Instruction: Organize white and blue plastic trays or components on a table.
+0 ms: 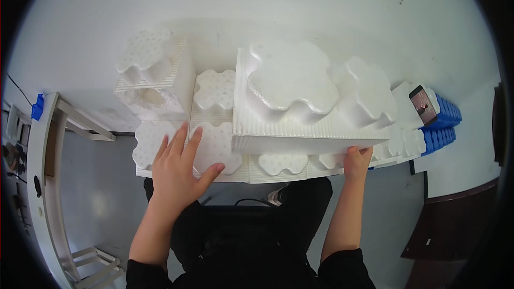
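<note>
A large white foam block (310, 145) with ribbed edges and two raised wavy-edged bumps sits tilted on top of lower white foam pieces. My right hand (356, 163) grips its near lower edge at the right, with some fingers hidden beneath. My left hand (178, 168) is open, fingers spread, over a dimpled lobed foam piece (218, 147) left of the large block; whether the palm touches it I cannot tell. Beyond that lies another dimpled foam piece (216, 88). At the far left a foam block (152, 99) with a broken hollow in its front carries a lobed bump (143, 53).
Blue plastic bins (441, 136) stand at the right, with a phone (423, 106) propped beside them showing a picture. A white-framed table (51, 192) stands on the left. A white wall (257, 0) rises behind the foam. Brown furniture (455, 225) is at the lower right.
</note>
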Demonstrator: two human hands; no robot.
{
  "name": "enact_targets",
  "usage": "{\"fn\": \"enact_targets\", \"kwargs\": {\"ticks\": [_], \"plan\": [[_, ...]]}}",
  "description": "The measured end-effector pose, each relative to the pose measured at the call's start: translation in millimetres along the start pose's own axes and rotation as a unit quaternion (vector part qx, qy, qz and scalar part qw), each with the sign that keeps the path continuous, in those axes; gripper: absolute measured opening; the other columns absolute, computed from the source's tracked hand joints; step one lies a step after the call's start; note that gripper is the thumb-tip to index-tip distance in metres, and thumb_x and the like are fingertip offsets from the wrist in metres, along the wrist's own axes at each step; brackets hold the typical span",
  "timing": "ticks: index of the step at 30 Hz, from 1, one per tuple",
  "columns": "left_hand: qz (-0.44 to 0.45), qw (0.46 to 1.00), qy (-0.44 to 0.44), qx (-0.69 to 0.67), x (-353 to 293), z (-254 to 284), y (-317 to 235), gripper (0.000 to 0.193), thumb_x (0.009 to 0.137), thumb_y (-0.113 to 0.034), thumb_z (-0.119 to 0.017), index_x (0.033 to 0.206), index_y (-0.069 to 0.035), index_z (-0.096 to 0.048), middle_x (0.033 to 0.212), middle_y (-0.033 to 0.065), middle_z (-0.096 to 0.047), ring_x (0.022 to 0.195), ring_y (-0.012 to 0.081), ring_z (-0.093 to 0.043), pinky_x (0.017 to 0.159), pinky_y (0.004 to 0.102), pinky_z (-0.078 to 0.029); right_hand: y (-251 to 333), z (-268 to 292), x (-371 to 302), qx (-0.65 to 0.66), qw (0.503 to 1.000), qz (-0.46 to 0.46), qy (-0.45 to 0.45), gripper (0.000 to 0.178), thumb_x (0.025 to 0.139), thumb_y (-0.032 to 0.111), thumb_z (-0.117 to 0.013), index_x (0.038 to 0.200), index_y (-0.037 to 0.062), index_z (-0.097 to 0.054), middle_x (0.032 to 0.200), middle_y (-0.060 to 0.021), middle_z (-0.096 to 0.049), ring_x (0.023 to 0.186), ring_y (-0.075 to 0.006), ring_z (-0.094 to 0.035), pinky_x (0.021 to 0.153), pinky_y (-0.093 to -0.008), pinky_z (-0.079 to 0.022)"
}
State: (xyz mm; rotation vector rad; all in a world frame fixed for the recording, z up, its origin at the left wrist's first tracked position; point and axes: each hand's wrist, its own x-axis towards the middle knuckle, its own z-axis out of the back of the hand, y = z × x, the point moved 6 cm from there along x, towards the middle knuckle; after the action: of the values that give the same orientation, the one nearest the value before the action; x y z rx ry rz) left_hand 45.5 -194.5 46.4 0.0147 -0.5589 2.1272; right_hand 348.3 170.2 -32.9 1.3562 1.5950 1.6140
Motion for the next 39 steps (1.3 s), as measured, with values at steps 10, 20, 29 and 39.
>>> {"fn": "enact_targets", "kwargs": {"ticks": [10, 20, 29, 39], "plan": [[-0.098, 0.946, 0.032, -0.306, 65.1, -37.7, 7.2, 0.101, 0.072, -0.039, -0.098, 0.159, -0.007, -0.056, 0.143, 0.0221, -0.069, 0.136, 0.046, -0.061, 0.119, 0.052, -0.046, -19.2, 2.8, -1.0, -0.007, 1.0, -0.004, 0.011, 0.098, 0.075, 0.043, -0.102, 0.147, -0.0047, -0.056, 0.142, -0.0117, -0.065, 0.134, -0.0259, -0.061, 0.117, -0.042, -0.043], [-0.078, 0.952, 0.02, -0.296, 62.1, -39.6, 8.2, 0.081, 0.071, -0.033, -0.099, 0.142, -0.006, -0.07, 0.125, 0.0145, -0.078, 0.118, 0.0353, -0.068, 0.108, 0.0453, -0.051, -18.2, 6.4, -3.2, -0.008, 1.0, -0.007, 0.015, 0.102, 0.074, 0.043, -0.104, 0.149, -0.0051, -0.054, 0.143, -0.0123, -0.064, 0.134, -0.0268, -0.061, 0.117, -0.042, -0.044], [-0.084, 0.951, 0.009, -0.297, 62.0, -39.2, 8.8, 0.078, 0.071, -0.032, -0.1, 0.138, -0.004, -0.072, 0.123, 0.0139, -0.078, 0.117, 0.0336, -0.068, 0.107, 0.0437, -0.051, -15.5, 3.2, -3.0, -0.012, 1.0, -0.001, 0.013, 0.104, 0.074, 0.043, -0.104, 0.151, -0.005, -0.052, 0.146, -0.0127, -0.062, 0.136, -0.0268, -0.059, 0.118, -0.0416, -0.041], [-0.079, 0.95, 0.008, -0.303, 61.6, -38.9, 9.9, 0.075, 0.072, -0.032, -0.1, 0.135, -0.003, -0.073, 0.121, 0.0145, -0.079, 0.115, 0.0329, -0.069, 0.106, 0.0431, -0.051, -17.0, 2.4, -2.5, -0.011, 1.0, -0.007, 0.022, 0.102, 0.075, 0.043, -0.103, 0.15, -0.0049, -0.053, 0.144, -0.0127, -0.064, 0.135, -0.0266, -0.059, 0.118, -0.0413, -0.042]]}}
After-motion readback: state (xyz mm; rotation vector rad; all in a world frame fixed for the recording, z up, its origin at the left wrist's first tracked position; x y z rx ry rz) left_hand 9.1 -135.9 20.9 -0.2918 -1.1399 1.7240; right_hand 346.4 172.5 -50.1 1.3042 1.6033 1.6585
